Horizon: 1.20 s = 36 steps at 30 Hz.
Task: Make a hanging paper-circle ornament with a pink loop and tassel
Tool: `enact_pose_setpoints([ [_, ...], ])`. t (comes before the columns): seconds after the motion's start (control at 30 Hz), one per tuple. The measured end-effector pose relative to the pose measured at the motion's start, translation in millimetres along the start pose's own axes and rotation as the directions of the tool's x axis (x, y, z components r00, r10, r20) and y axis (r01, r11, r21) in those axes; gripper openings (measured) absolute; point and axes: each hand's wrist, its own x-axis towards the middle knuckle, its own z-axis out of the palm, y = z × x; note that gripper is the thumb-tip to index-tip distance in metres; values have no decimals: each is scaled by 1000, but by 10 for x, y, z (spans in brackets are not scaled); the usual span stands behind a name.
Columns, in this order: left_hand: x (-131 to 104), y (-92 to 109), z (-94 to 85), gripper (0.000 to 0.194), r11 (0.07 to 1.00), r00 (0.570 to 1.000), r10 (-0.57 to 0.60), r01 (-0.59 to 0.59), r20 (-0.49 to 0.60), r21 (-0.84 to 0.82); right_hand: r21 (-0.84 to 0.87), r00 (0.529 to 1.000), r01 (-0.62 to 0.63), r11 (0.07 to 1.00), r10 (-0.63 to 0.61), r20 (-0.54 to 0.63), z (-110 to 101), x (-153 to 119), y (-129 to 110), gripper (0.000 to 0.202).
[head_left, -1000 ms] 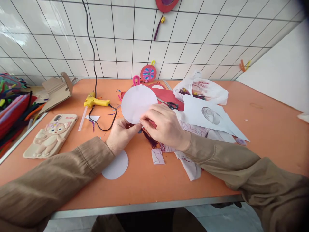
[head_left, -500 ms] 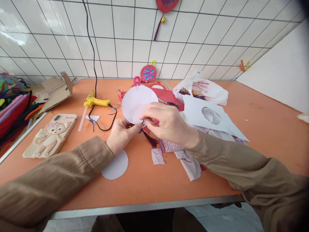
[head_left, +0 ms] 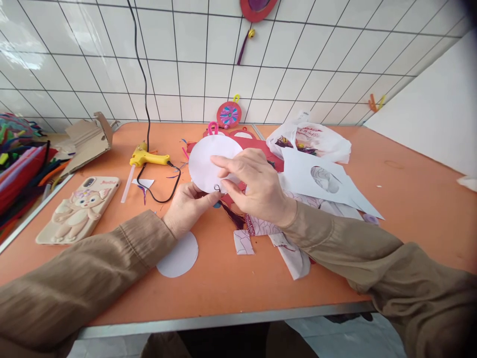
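My left hand (head_left: 186, 208) is closed on the lower edge of a white paper disc (head_left: 204, 161), with the thumb in front. A small dark cord loop (head_left: 217, 188) lies against the disc just above that thumb. Below it hangs a dark purple tassel (head_left: 234, 217). My right hand (head_left: 259, 186) is over the right part of the disc, index finger stretched out and thumb apart from it, with nothing visible between them. A pink loop (head_left: 213, 127) shows at the disc's top edge. Another white paper disc (head_left: 181, 258) lies on the table, partly behind my left sleeve.
A yellow glue gun (head_left: 151, 157) with a black cord and a phone in a cartoon case (head_left: 80, 209) are at left. Paper sheets (head_left: 301, 171), fabric scraps (head_left: 292, 256) and a plastic bag (head_left: 331, 141) lie right. A decorated red disc (head_left: 229, 114) leans against the tiled wall.
My right hand has let go of the dark cord at the disc's lower edge and opened, its index finger now extended over the disc. The cord loop has come into view.
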Motion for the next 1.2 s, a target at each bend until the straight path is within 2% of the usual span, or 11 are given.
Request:
enact_pose_setpoints([
  [0.1,15,-9,-3,20,1000,999,-25,24,-47,-17,102,983,-113,988,126,-134,-13,-21,14,43],
  [0.2,30,-40,-22,22,998,995,-50,47,-90,-35,327,914,-309,893,375,-158,16,-53,29,46],
  [0.27,35,-63,-37,21,998,994,-46,41,-96,-49,489,832,-474,732,554,-23,58,-80,20,41],
  [0.37,36,-83,-51,18,997,995,-26,20,-92,-69,617,655,-683,391,701,281,120,-117,-31,35],
  [0.4,36,-86,-53,18,997,995,-22,14,-95,-80,635,600,-716,292,722,345,134,-124,-52,35],
  [0.47,39,-87,-53,19,995,995,-18,8,-101,-101,680,525,-715,161,766,370,147,-128,-80,38],
  [0.6,51,-87,-52,23,993,996,-6,-5,-91,-122,794,439,-608,5,835,331,147,-118,-64,43],
  [0.7,53,-90,-51,26,993,997,-1,-7,-71,-114,763,467,-636,-114,730,499,169,-139,-49,35],
  [0.8,46,-84,-42,29,997,997,-5,-1,-71,-83,727,545,-676,-118,583,602,216,-182,-71,25],
  [0.93,33,-55,-21,31,999,998,-9,6,-59,-47,753,590,-655,-64,580,562,272,-222,-99,20],
  [1.2,38,-58,-26,30,999,997,-46,45,-59,-13,765,569,-643,-47,640,517,289,-226,-107,16],
])
